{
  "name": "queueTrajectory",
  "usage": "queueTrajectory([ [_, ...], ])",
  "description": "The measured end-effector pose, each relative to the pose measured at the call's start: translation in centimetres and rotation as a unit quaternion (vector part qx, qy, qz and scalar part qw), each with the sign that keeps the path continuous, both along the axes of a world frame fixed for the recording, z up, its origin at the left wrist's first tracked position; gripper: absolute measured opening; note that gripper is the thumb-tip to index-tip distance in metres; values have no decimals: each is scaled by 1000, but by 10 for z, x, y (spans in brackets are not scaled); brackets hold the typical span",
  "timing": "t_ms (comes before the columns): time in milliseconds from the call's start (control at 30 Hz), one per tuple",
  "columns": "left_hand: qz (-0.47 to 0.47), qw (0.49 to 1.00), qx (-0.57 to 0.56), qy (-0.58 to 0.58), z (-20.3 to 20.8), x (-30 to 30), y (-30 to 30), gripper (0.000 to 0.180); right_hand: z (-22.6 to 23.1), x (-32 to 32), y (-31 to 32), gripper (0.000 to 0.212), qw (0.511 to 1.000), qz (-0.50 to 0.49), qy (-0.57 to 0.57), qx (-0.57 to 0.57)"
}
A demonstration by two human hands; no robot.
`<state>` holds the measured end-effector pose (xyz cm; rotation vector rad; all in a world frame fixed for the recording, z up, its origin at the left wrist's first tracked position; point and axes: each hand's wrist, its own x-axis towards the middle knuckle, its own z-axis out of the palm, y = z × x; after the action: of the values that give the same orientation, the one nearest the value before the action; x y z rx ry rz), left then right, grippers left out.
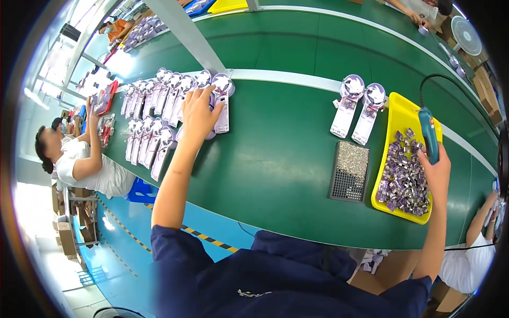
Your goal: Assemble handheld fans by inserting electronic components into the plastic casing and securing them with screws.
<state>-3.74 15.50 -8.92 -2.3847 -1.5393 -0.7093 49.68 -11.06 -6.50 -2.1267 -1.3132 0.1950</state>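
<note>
My left hand (199, 114) is stretched out to the far left of the bench, fingers spread over the end of a row of pale purple handheld fan housings (151, 147). Its fingertips lie by the round head of the endmost fan housing (222, 108); whether they touch it I cannot tell. On the right, my right hand (438, 168) is closed round the lower part of a teal electric screwdriver (427, 130), whose cord runs up from its top. Beneath that hand is a yellow tray (395, 114) with many small purple circuit boards (403, 177).
Two more fan housings (347, 108) lie left of the yellow tray. In front of them sits a black perforated screw tray (347, 191) covered partly with small screws. The green bench (265, 175) has a pale rail behind. A person in white (87, 161) works at the left.
</note>
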Motion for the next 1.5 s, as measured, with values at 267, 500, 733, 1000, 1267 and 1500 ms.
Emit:
queueTrajectory([
  [267,-50,996,-75,1,-3,12,39,20,36,-105,-94,27,992,67,50,-93],
  [500,-121,983,-119,-68,-11,51,-4,16,-18,-153,-120,32,981,156,31,-113],
  [733,-203,951,-177,-150,-9,85,-98,13,-30,-163,-109,32,982,163,67,-67],
  [1000,-262,906,-265,-199,10,120,-205,27,-35,-159,-114,40,981,115,135,-77],
  [1267,-290,899,-276,-177,-11,100,-198,28,-36,-168,-122,42,993,81,61,-53],
  [1500,-272,886,-328,-181,-3,101,-208,39,-28,-172,-124,47,990,80,54,-105],
])
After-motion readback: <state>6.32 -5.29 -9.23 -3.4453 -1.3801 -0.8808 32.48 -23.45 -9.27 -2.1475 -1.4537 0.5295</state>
